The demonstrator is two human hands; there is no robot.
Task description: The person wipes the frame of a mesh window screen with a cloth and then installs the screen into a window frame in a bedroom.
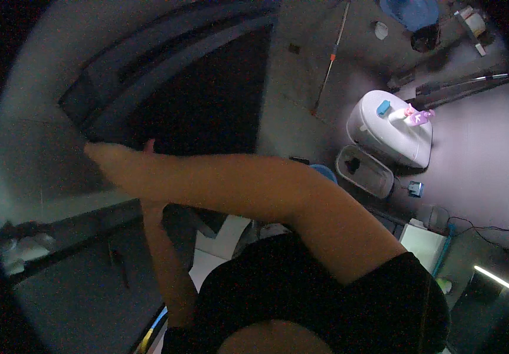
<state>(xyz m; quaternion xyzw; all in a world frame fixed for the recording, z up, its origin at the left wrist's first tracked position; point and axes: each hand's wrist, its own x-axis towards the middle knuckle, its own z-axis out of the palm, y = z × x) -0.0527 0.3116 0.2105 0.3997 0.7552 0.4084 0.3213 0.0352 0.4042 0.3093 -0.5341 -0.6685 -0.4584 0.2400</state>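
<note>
Right hand (104, 158) reached across to the left, fingers pressed together flat against the dark window frame (89, 112) directly ahead; left hand (148, 144) mostly hidden behind the forearm, grip unreadable.

floor (478, 147) | white toilet (393, 127), grey bin (365, 171), blue basin (411, 10)

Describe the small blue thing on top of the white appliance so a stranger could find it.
Find the white appliance at upper right. On its lid lies a small blue block, left of a pink and white object. It is the only blue, squarish item there.
</note>
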